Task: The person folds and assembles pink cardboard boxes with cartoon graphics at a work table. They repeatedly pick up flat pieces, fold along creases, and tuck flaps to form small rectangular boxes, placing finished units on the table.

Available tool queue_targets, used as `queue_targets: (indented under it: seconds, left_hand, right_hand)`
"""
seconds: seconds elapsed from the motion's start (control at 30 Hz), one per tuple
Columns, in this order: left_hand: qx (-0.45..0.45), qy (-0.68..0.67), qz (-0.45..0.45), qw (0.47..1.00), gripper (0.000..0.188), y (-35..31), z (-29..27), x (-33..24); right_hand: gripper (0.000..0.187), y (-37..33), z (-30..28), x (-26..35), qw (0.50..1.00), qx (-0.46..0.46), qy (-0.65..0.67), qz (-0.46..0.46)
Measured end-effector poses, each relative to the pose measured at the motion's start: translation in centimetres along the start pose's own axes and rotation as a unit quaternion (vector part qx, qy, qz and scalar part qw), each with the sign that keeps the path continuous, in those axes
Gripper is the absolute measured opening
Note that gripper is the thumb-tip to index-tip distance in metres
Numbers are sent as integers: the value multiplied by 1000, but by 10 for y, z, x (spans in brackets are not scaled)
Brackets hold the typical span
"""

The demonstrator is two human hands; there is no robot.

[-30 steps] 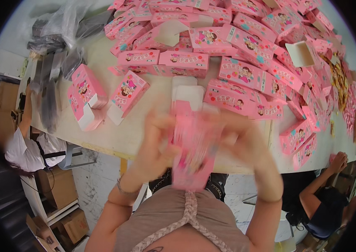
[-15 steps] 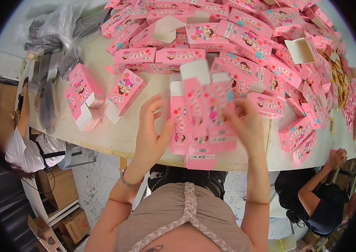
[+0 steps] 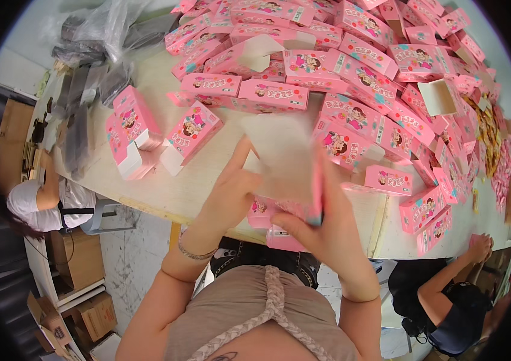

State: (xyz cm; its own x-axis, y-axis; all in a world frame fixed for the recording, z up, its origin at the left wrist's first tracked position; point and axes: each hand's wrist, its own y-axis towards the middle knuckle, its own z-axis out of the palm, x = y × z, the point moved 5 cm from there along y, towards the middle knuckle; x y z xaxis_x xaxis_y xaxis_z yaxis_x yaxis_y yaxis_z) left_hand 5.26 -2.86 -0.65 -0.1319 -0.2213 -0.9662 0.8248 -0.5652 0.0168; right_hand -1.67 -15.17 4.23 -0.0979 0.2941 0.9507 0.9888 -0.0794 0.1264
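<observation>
A pink carton (image 3: 283,165), smeared by motion, is held above the table's near edge with its pale inner side showing. My right hand (image 3: 335,231) grips its right edge, thumb toward me and fingers behind. At the carton's left side, my left hand (image 3: 226,195) has its index finger stretched along the edge and the other fingers curled; their exact contact is blurred. Beneath the hands lie flat pink cartons (image 3: 284,239), mostly covered. To the left, a formed pink carton (image 3: 194,131) lies beside a stack of flat cartons (image 3: 132,129).
A large heap of formed pink cartons (image 3: 361,75) covers the far side of the table (image 3: 147,192). Small wrapped pieces (image 3: 504,174) lie at the far right. Dark plastic-wrapped packs (image 3: 81,90) sit at the left. One person (image 3: 32,201) sits left, another (image 3: 442,289) right.
The carton, earlier a flat printed sheet in my right hand, now shows its pale inner side between both hands. My left hand has moved right, against it.
</observation>
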Motion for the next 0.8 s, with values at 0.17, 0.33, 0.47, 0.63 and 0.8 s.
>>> queue_targets:
  seconds: [0.17, 0.33, 0.47, 0.63, 0.8]
  left_hand:
    - [15, 133, 98, 986, 82, -18, 14, -10]
    - [75, 150, -11, 986, 62, -25, 11, -20]
    - [94, 194, -18, 976, 59, -27, 12, -16]
    - [64, 125, 106, 984, 69, -32, 11, -6]
    - [72, 158, 137, 975, 66, -31, 15, -21]
  right_hand:
    - [71, 7, -1, -13, 981, -113, 119, -103]
    - [51, 1, -6, -32, 983, -70, -37, -164]
    - [24, 2, -2, -37, 943, -191, 250, -106]
    - [13, 5, -11, -35, 951, -49, 305, 2]
    - [23, 3, -12, -22, 977, -6, 209, -36]
